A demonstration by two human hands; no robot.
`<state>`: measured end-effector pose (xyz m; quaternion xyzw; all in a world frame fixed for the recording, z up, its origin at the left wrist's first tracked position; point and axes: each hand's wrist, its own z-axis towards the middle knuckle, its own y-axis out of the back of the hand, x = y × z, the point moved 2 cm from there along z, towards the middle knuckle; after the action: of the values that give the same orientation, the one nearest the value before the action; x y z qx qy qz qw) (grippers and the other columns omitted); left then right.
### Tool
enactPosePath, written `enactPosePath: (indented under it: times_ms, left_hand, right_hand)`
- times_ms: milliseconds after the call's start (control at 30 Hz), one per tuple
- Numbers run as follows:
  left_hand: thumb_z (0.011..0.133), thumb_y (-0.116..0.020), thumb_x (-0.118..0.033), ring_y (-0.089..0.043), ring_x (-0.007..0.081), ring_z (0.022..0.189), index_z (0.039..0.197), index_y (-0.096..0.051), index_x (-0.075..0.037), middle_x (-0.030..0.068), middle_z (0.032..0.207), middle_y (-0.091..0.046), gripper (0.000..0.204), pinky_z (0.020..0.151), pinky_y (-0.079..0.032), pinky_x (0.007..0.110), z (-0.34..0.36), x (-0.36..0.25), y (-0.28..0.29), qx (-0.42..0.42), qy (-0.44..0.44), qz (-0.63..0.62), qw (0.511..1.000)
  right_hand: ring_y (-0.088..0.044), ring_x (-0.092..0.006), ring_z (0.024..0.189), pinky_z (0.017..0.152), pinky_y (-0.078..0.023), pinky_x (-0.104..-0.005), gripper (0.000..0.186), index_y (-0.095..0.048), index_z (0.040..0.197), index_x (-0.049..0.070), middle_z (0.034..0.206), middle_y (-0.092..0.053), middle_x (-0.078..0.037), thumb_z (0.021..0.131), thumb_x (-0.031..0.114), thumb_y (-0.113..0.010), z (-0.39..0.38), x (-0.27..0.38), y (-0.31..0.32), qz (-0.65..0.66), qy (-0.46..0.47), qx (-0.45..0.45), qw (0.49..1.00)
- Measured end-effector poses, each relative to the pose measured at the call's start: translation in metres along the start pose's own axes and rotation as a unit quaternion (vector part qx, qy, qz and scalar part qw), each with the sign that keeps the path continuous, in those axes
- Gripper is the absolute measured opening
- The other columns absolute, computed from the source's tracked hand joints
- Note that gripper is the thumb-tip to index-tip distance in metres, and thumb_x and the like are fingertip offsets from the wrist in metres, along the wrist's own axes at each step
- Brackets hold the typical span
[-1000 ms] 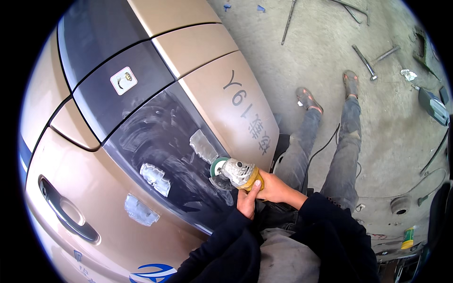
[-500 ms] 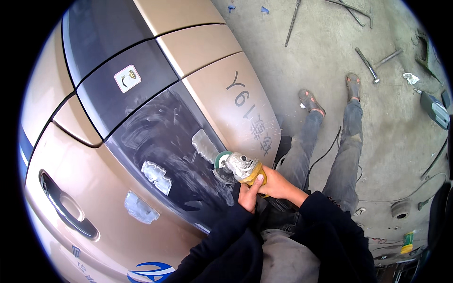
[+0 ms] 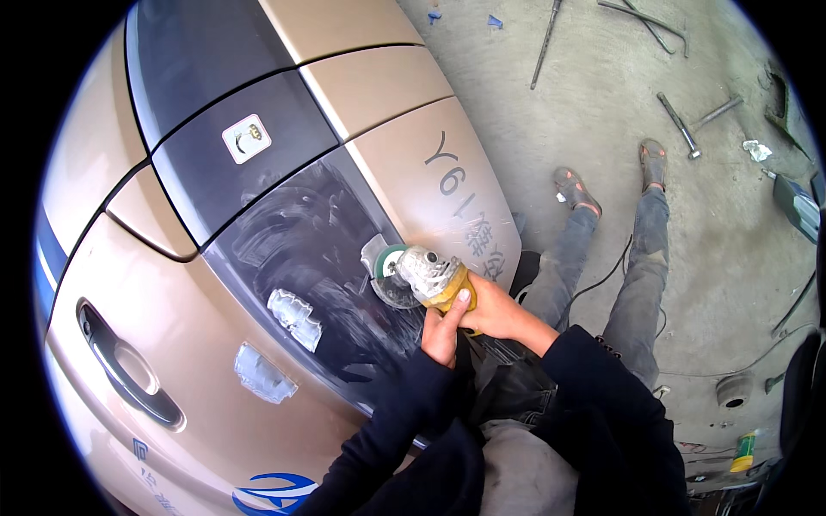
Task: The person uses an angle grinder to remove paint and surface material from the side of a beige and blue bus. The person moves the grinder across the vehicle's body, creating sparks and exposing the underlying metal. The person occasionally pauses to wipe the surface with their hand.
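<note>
Left hand [image 3: 441,337] and right hand [image 3: 496,308] were clamped together around a yellow-and-grey angle grinder [image 3: 433,277]; its round green disc [image 3: 390,261] overlapped a jagged silvery patch [image 3: 371,250] on the tan car's dark-grey painted panel [image 3: 292,228].

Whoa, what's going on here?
A person is holding a yellow-bodied angle grinder in both hands, left hand and right hand. Its green disc is over a silvery patch on the scuffed dark panel of a tan vehicle. Another silvery patch is on that panel, and one more is on the tan paint.
</note>
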<state>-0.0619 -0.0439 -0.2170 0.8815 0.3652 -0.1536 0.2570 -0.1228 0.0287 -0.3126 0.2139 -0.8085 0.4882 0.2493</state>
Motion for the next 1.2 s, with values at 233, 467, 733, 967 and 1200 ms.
enactPosePath:
  times_ms: [233, 467, 733, 967, 1200]
  left_hand:
    - [0.103, -0.062, -0.022, -0.052, 0.0219, 0.131, 0.147, -0.042, 0.004, 0.0135, 0.142, -0.055, 0.055, 0.113, -0.038, 0.036, -0.001, -0.002, -0.003, 0.009, -0.010, 0.027, 1.000]
    - [0.100, -0.068, -0.025, -0.055, 0.0209, 0.125, 0.142, -0.045, 0.008, 0.0162, 0.137, -0.058, 0.059, 0.109, -0.041, 0.034, 0.020, -0.040, -0.009, 0.005, -0.041, -0.003, 0.999]
    - [0.102, -0.066, -0.028, -0.054, 0.0198, 0.126, 0.142, -0.045, 0.008, 0.0152, 0.139, -0.057, 0.058, 0.110, -0.040, 0.033, 0.005, -0.054, -0.019, 0.050, -0.035, 0.074, 0.995]
    - [0.098, -0.064, -0.016, -0.056, 0.0399, 0.132, 0.133, -0.058, 0.006, 0.0256, 0.133, -0.062, 0.042, 0.114, -0.039, 0.043, -0.026, -0.150, -0.009, 0.021, -0.295, 0.587, 0.754]
    - [0.096, -0.057, -0.055, -0.016, 0.0320, 0.157, 0.155, -0.032, 0.005, 0.0198, 0.166, -0.025, 0.087, 0.127, -0.011, 0.049, 0.075, -0.241, 0.023, -0.070, -0.285, 0.914, 0.280]
  right_hand:
    - [-0.060, -0.0386, 0.123, 0.103, -0.047, -0.0423, 0.073, -0.048, 0.137, -0.004, 0.130, -0.062, -0.024, 0.078, 0.024, -0.080, 0.006, -0.010, -0.002, 0.023, 0.009, 0.025, 0.999]
    - [-0.065, -0.0431, 0.112, 0.095, -0.051, -0.0436, 0.068, -0.049, 0.134, -0.003, 0.117, -0.067, -0.027, 0.080, 0.028, -0.077, 0.037, 0.030, 0.009, -0.018, 0.019, 0.004, 1.000]
    - [-0.067, -0.0323, 0.111, 0.096, -0.051, -0.0403, 0.065, -0.051, 0.133, -0.002, 0.119, -0.068, -0.020, 0.080, 0.024, -0.080, 0.020, 0.044, 0.012, 0.022, 0.024, -0.051, 0.998]
    - [-0.063, -0.0147, 0.101, 0.093, -0.051, -0.0344, 0.048, -0.055, 0.126, 0.002, 0.109, -0.068, -0.007, 0.084, 0.012, -0.077, 0.019, 0.091, 0.058, 0.107, 0.041, -0.133, 0.984]
    - [-0.063, -0.0195, 0.105, 0.097, -0.049, -0.0351, 0.054, -0.054, 0.129, 0.002, 0.113, -0.067, -0.008, 0.083, 0.017, -0.079, 0.012, 0.120, 0.067, 0.126, 0.079, -0.140, 0.979]
